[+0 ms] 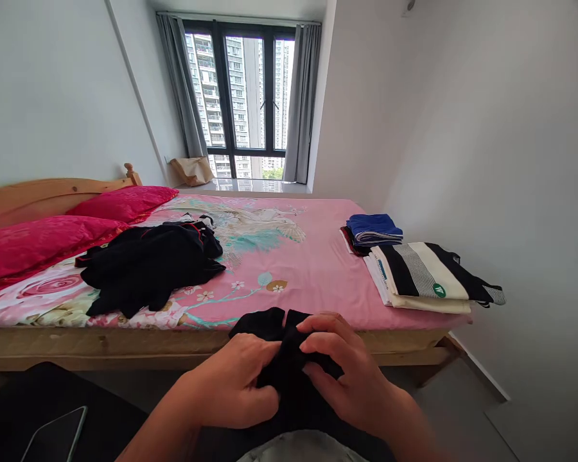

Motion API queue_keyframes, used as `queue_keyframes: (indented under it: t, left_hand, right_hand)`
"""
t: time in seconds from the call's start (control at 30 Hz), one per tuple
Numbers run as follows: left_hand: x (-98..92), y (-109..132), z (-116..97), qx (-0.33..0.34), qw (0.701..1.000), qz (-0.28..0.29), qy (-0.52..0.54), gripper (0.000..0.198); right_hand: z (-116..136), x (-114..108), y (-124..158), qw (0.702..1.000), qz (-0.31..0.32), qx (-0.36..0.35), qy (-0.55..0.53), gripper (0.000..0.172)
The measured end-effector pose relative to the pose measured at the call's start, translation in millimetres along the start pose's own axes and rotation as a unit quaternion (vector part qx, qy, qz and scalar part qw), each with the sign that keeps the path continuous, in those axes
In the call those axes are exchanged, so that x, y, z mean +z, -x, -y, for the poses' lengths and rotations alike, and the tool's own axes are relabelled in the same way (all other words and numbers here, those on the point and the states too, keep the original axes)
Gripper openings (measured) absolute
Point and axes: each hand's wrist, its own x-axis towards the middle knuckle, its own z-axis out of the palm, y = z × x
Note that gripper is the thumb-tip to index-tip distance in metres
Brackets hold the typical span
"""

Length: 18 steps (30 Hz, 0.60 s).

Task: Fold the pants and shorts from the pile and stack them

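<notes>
A black garment [289,378] is held close in front of me, at the near edge of the bed; its exact kind is hard to make out. My left hand [236,382] is closed on its left side, fingers tucked into the cloth. On the other side my right hand [351,366] grips the fabric with curled fingers. Part of the cloth rests against the mattress edge. Farther left on the bed lies a loose heap of black clothes [154,260], some with red or white trim.
Folded clothes stand at the bed's right end: a blue stack [373,228] and a cream, black and grey striped pile [414,273]. Red pillows [125,205] lie by the wooden headboard [52,186]. A phone [55,436] rests on a black surface at lower left. A paper bag [192,171] sits by the window.
</notes>
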Motion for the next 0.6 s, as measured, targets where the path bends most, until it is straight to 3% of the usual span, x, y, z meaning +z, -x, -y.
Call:
queue_keyframes:
  t: [0.17, 0.27, 0.43, 0.6]
  left_hand:
    - [13.0, 6, -2, -0.057, 0.998, -0.006, 0.0, 0.01]
    - [19.7, 5, -2, -0.091, 0.995, -0.01, 0.034, 0.013]
    - [25.4, 3, 1, -0.069, 0.982, -0.024, 0.176, 0.037]
    - [21.7, 8, 3, -0.073, 0.987, -0.012, 0.143, 0.04]
  right_hand:
    - [8, 2, 5, 0.999, 0.018, 0.023, -0.014, 0.041]
    - [1, 7, 11, 0.998, -0.009, 0.033, -0.052, 0.039]
    - [-9, 13, 20, 0.989, -0.037, 0.056, -0.135, 0.041]
    - [-3, 7, 15, 0.988, -0.017, 0.061, -0.142, 0.037]
